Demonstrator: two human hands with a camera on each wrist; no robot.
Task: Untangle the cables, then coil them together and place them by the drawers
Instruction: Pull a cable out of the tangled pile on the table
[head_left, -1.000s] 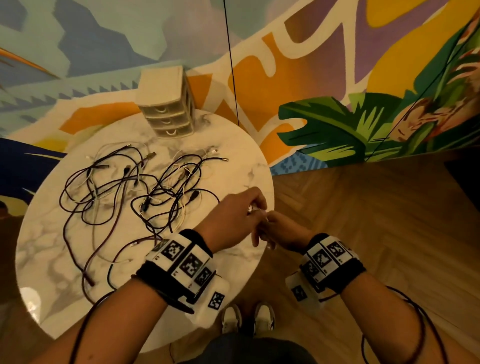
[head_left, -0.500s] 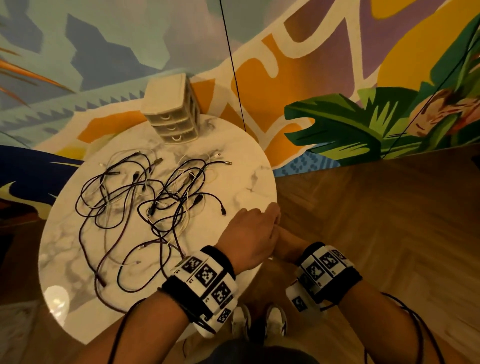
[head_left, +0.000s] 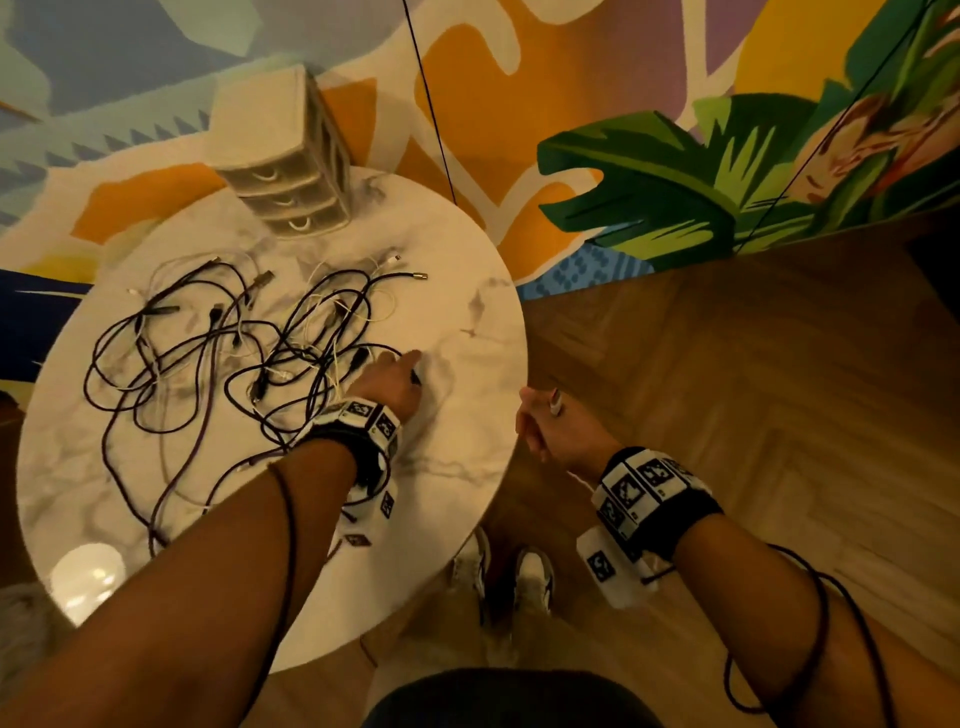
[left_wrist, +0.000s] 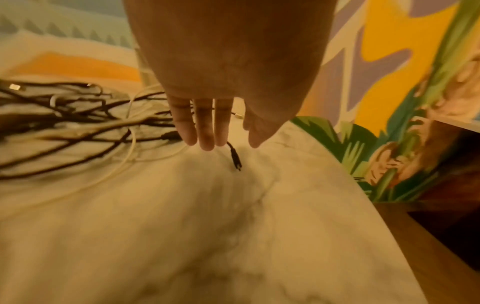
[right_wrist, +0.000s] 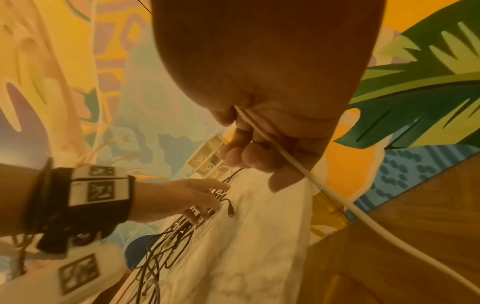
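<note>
The left hand (head_left: 390, 387) reached with straight, relaxed fingers (left_wrist: 205, 127) over the cables (head_left: 218, 343) tangled mid-table (head_left: 467, 312) near the drawers (head_left: 291, 171), while the right hand (head_left: 553, 431), off the edge, curled round a white cable (right_wrist: 298, 166).

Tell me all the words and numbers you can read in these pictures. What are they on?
No words or numbers can be read anywhere.
The left hand's wrist band bears black-and-white square code patterns, not letters.
The right hand's wrist band bears the same kind.
The drawers, cables and wall painting show no writing.
</note>
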